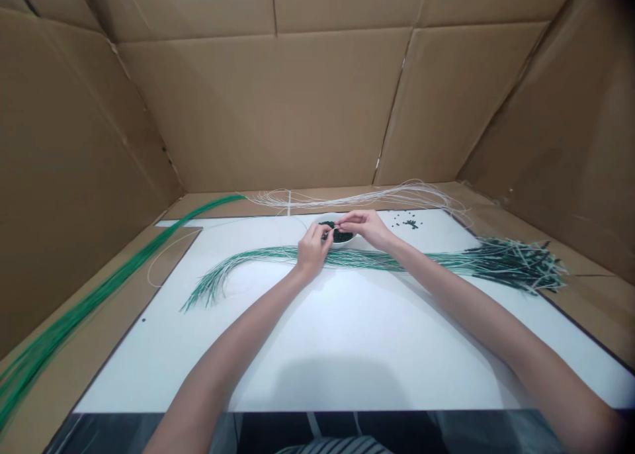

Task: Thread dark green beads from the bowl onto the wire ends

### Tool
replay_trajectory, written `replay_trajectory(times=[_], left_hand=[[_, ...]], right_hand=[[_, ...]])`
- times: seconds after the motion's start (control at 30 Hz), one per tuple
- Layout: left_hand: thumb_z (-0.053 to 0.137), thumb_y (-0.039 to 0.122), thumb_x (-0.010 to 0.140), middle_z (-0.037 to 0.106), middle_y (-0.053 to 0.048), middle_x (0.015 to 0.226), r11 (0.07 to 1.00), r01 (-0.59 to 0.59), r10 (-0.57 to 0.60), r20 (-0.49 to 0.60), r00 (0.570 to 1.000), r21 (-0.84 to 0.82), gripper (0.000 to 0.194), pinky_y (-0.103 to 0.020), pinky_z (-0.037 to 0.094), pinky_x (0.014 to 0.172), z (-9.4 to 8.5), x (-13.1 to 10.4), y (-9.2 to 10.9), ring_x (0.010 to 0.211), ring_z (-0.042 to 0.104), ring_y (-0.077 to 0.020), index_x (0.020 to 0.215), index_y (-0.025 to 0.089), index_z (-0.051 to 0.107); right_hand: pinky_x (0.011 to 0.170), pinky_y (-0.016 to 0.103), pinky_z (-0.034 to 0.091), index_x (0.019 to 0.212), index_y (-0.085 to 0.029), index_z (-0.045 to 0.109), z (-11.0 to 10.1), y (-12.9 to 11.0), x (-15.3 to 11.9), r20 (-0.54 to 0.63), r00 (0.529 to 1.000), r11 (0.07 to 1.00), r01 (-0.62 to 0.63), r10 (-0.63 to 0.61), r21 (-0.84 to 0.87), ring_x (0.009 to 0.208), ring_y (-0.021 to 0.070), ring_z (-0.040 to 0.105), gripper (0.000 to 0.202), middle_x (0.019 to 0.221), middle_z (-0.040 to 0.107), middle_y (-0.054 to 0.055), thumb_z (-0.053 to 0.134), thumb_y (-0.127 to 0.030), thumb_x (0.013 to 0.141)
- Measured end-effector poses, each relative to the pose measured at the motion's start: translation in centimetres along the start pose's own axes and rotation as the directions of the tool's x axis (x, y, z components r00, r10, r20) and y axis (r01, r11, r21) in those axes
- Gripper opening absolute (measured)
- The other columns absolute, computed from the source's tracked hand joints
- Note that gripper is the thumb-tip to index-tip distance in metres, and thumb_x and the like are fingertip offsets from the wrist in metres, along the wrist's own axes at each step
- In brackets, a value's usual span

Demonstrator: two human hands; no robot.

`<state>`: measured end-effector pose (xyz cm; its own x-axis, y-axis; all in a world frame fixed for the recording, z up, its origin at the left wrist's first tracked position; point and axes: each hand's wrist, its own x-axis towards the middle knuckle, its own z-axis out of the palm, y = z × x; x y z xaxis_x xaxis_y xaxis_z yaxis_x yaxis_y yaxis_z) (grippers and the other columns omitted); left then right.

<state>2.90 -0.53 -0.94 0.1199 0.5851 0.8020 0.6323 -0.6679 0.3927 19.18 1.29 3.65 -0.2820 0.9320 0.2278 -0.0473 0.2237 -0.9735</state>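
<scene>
Both hands meet over a white bowl (342, 244) that holds small dark green pieces (343, 236). My left hand (313, 245) is closed at the bowl's left side, thumb and fingers pinched together. Coming in from the right, my right hand (364, 226) is pinched over the bowl, its fingertips close to the left ones. A thin pale strand seems to show between the fingertips, too small to make out well. Just in front of the bowl, a long bundle of green and white strands (441, 262) lies across the white board, passing under both forearms.
Dark green tips (520, 265) end the bundle at the right. Loose dark bits (411, 224) lie right of the bowl. White strands (347, 198) run behind it. A green strand bundle (114, 278) curves down the left side. Cardboard walls (278, 110) enclose the white board (347, 335).
</scene>
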Motion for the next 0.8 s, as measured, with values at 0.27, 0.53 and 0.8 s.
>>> replay_trajectory(times=[0.27, 0.53, 0.8], left_hand=[[0.042, 0.026, 0.086, 0.056, -0.002, 0.080, 1.000, -0.014, 0.014, 0.004, 1.000, -0.016, 0.015, -0.020, 0.042, 0.066, 0.1, 0.0, 0.0, 0.071, 0.053, -0.0101, 0.086, 0.017, 0.054], [0.041, 0.025, 0.087, 0.056, -0.003, 0.079, 0.999, -0.028, 0.028, -0.010, 1.000, -0.024, 0.015, -0.021, 0.043, 0.065, -0.1, 0.1, 0.1, 0.070, 0.054, -0.0104, 0.086, 0.017, 0.053], [0.041, 0.025, 0.086, 0.056, -0.003, 0.079, 0.999, -0.044, 0.044, -0.019, 0.999, -0.025, 0.014, -0.021, 0.043, 0.065, -0.1, 0.1, 0.3, 0.071, 0.054, -0.0107, 0.086, 0.017, 0.053]], right_hand=[[0.082, 0.036, 0.048, 0.076, -0.017, 0.069, -0.1, 0.3, 0.1, -0.006, 1.000, 0.999, 0.024, -0.024, -0.042, 0.081, 0.0186, 0.064, 0.024, 0.085, 0.070, 0.005, 0.074, -0.026, 0.054], [0.089, 0.037, 0.043, 0.075, -0.019, 0.072, -0.4, 1.0, 0.4, -0.020, 1.000, 0.995, 0.022, -0.024, -0.099, 0.096, 0.0238, 0.059, 0.024, 0.095, 0.068, 0.006, 0.075, -0.029, 0.053], [0.077, 0.035, 0.049, 0.075, -0.017, 0.071, -0.2, 0.8, 0.3, -0.026, 1.000, 0.997, -0.013, 0.011, -0.072, 0.072, 0.0186, 0.064, 0.025, 0.076, 0.070, 0.004, 0.075, -0.028, 0.053]])
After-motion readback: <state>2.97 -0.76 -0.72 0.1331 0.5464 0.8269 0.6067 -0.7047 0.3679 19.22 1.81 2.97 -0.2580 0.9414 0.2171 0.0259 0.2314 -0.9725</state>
